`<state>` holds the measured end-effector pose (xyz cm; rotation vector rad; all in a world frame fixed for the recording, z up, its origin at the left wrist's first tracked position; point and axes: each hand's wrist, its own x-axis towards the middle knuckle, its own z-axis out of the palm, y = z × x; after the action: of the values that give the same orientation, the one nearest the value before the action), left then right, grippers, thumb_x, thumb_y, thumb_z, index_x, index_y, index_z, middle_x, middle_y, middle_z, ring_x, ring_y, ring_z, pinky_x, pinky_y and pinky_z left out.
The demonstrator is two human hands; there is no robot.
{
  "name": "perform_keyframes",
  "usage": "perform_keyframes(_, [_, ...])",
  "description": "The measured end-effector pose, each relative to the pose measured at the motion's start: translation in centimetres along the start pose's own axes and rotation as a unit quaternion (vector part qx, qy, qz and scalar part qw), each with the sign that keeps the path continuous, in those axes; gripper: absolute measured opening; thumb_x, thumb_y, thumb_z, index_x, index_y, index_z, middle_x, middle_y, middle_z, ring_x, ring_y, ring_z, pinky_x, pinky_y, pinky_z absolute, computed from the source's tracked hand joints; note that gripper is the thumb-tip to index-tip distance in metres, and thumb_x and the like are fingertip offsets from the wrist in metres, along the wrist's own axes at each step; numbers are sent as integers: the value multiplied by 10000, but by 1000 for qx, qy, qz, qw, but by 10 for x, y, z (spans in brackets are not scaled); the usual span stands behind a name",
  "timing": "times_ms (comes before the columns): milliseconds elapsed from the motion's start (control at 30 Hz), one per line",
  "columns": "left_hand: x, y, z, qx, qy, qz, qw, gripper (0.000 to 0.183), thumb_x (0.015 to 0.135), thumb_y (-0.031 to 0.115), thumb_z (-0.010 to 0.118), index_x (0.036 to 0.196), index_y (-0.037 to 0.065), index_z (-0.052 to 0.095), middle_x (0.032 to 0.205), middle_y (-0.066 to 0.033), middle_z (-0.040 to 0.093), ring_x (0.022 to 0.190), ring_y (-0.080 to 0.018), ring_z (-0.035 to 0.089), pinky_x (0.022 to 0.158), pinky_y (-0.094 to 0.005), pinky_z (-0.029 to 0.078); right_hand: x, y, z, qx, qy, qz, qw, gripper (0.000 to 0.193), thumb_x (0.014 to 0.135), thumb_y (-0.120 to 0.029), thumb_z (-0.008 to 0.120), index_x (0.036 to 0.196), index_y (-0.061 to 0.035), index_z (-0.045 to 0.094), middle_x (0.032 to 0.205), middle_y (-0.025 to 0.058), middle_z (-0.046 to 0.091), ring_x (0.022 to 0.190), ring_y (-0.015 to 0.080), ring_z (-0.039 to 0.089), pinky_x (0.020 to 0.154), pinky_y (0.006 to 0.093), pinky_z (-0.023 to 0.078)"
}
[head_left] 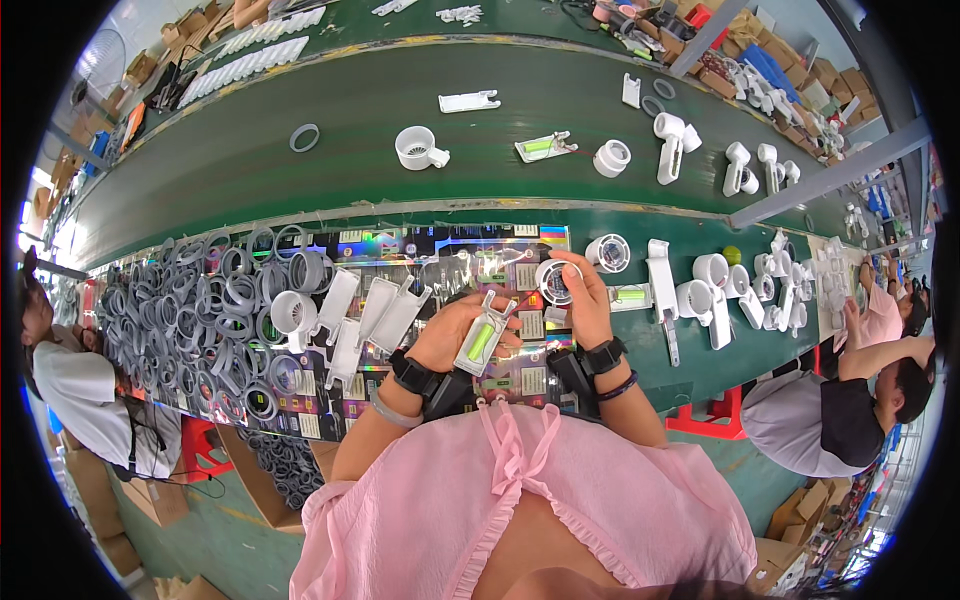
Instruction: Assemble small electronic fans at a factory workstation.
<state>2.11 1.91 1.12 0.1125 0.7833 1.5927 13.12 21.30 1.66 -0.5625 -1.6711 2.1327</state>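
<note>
My left hand point(446, 336) is closed around a white handle shell point(472, 358), its open side up. A green battery cell point(483, 338) lies lengthwise inside the shell. Pinched in the fingers of my right hand point(590, 303) is a small round fan unit point(555, 284) with a white rim and a dark middle. A thin red wire shows between the shell and the fan unit. Just beyond my right hand sits another round fan piece point(608, 253). Beside my right wrist lies a second shell with a green cell point(630, 297).
Grey rings point(190, 320) are heaped at the left. White handle shells point(392, 318) and a round white housing point(293, 313) lie by my left arm. Assembled white fan bodies point(712, 285) stand at the right. A green conveyor belt point(350, 110) carries scattered parts beyond. Other people sit at both sides.
</note>
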Motion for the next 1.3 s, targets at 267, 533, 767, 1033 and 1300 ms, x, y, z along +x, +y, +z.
perform_keyframes(267, [-1, -1, 1, 28, -3, 12, 1000, 374, 946, 228, 383, 1208, -29, 455, 1054, -206, 604, 845, -310, 663, 693, -375, 572, -1, 1, 0, -7, -5, 3, 1000, 279, 976, -185, 490, 1194, -21, 547, 1022, -2, 597, 885, 32, 520, 784, 184, 425])
perform_keyframes(533, [-2, -9, 20, 159, 50, 45, 985, 279, 928, 198, 573, 1113, -2, 510, 937, -134, 637, 758, -198, 666, 661, -299, 557, 0, 0, -3, -35, -8, 0, 999, 297, 980, -235, 467, 1138, -11, 582, 963, 8, 620, 837, 46, 552, 742, 200, 446])
perform_keyframes(767, [3, -11, 15, 107, 50, 22, 993, 219, 936, 139, 535, 1100, 0, 493, 940, -159, 640, 772, -242, 679, 686, -338, 579, 4, -2, -3, -13, -27, 3, 1000, 316, 983, -247, 438, 1071, 7, 605, 886, 34, 640, 778, 84, 595, 716, 223, 471])
perform_keyframes(1033, [3, -9, 9, 0, 36, 58, 998, 327, 980, 228, 453, 1199, -15, 463, 1048, -179, 606, 893, -295, 653, 759, -403, 563, 9, 2, -6, -30, -12, -5, 999, 321, 984, -253, 437, 1040, 7, 618, 879, 36, 640, 772, 90, 596, 722, 231, 472])
perform_keyframes(1300, [-1, -8, 6, -54, -63, 91, 992, 406, 979, 224, 449, 1324, 12, 416, 1271, -178, 528, 1155, -298, 540, 975, -422, 439, -3, -42, -22, -102, 46, -35, 993, 328, 977, -287, 443, 1028, -21, 627, 946, 61, 668, 653, 52, 596, 419, 165, 389])
